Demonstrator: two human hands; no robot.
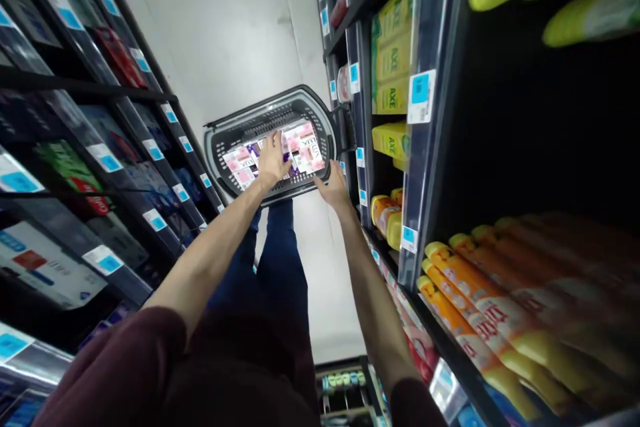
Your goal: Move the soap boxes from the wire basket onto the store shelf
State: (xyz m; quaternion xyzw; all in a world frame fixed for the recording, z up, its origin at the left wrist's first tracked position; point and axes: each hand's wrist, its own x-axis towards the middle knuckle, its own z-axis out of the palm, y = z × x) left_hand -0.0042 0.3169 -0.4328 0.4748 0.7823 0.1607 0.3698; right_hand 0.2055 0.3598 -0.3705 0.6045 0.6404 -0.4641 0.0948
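A dark grey shopping basket (213, 153) with slotted walls lies below me, in front of my legs. Inside it are several pink-and-white LUX soap boxes (303, 140), some with purple parts. My left hand (273, 160) reaches over the near rim and rests on these boxes, its fingers stretched and the thumb apart. Part of the boxes is hidden beneath it. At the near right corner of the basket is my right hand (335, 188), thumb and fingers spread beside the rim. Whether it touches the rim is unclear.
Dark shelves with price tags (421, 97) rise close on both sides. The right one holds yellow AXE packs (393, 67) and orange-yellow bottles (480, 307). On the left are a white box (45, 267) and other packs. Pale floor (240, 27) runs between them. The basket's handle (345, 127) sticks out rightward.
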